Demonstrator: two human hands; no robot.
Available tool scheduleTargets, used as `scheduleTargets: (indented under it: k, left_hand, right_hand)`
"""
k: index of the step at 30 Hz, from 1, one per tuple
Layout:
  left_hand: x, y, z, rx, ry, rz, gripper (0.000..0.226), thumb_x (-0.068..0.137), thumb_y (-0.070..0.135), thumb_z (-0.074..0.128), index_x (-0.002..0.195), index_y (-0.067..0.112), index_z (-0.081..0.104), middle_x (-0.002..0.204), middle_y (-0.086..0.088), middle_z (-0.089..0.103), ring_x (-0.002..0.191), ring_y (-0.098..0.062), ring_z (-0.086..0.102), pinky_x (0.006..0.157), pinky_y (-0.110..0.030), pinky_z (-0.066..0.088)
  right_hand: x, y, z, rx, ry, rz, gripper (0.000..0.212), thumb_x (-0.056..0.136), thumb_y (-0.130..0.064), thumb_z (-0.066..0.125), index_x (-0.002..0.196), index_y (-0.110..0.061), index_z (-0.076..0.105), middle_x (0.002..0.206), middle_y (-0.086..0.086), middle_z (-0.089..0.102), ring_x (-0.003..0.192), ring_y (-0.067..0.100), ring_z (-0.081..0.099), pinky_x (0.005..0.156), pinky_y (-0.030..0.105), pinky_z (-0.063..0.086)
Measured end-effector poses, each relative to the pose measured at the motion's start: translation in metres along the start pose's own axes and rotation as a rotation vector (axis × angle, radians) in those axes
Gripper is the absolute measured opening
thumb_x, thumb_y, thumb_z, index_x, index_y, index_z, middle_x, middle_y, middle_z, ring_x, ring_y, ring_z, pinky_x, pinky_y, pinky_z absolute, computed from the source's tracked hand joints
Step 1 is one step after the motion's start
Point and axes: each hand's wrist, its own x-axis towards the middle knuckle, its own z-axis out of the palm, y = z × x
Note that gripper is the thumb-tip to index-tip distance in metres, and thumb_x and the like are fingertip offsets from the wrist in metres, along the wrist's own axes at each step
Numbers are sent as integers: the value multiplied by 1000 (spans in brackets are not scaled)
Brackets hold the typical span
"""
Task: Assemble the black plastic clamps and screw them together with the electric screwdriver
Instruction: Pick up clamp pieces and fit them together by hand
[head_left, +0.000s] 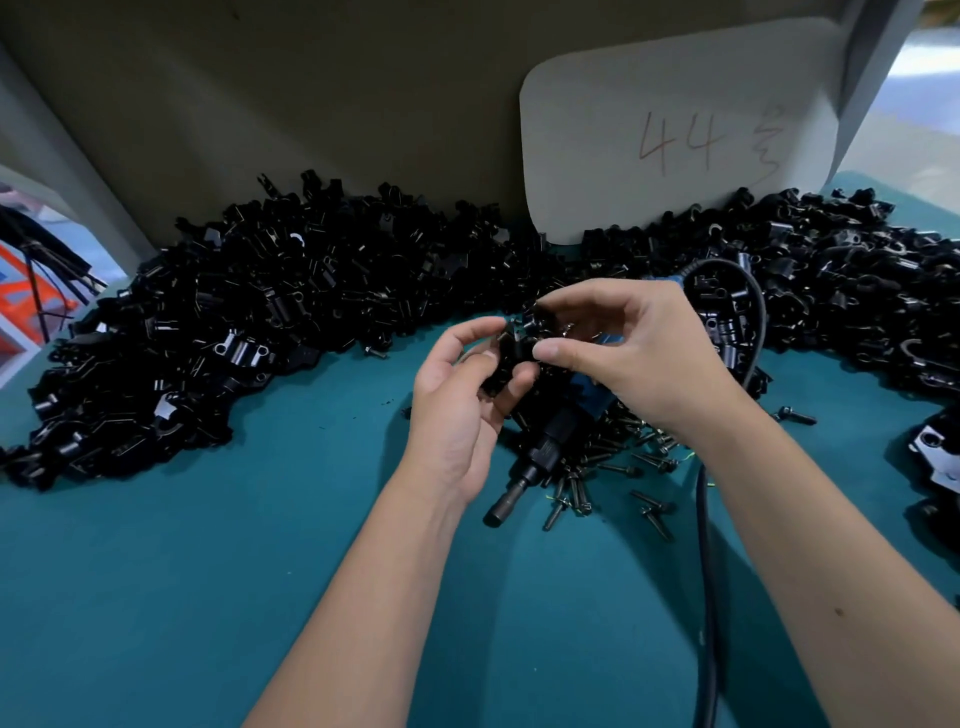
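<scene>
My left hand (462, 405) grips a black plastic clamp piece (511, 358) above the middle of the teal table (208, 571). My right hand (634, 353) pinches another small black part (537, 314) against it from above; fingers hide how the two pieces meet. The electric screwdriver (540, 447), blue and black, lies on the table just below my hands with its bit pointing to the lower left. Loose black screws (613, 467) lie scattered around it.
Large heaps of black clamp parts lie at the left (234, 322) and at the right (857, 291). A white card (675, 135) marked "44" leans on the back wall. The screwdriver's black cable (706, 597) runs down the right side. More parts (935, 457) sit at the right edge.
</scene>
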Motion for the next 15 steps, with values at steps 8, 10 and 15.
scheduleTargets:
  k: [8, 10, 15]
  left_hand:
    - [-1, 2, 0, -46, -139, -40, 35, 84, 13, 73, 119, 11, 72, 97, -8, 75, 76, -11, 72, 68, -18, 58]
    - [-2, 0, 0, 0, -108, 0, 29, 80, 15, 76, 110, 15, 78, 91, -7, 76, 69, -11, 71, 66, -19, 59]
    - [1, 0, -4, 221, -61, 134, 34, 77, 23, 81, 109, 12, 77, 105, -10, 79, 93, -20, 74, 74, -30, 59]
  right_hand:
    - [2, 4, 1, 109, -88, 46, 29, 83, -18, 88, 108, -30, 81, 95, 8, 78, 65, 18, 67, 56, 26, 55]
    - [2, 4, 1, 106, -86, 49, 29, 81, -21, 88, 108, -27, 81, 93, 10, 77, 57, 18, 66, 56, 25, 56]
    - [1, 2, -3, 116, -89, 112, 33, 75, -22, 89, 105, -22, 79, 81, 5, 68, 58, 24, 66, 57, 29, 59]
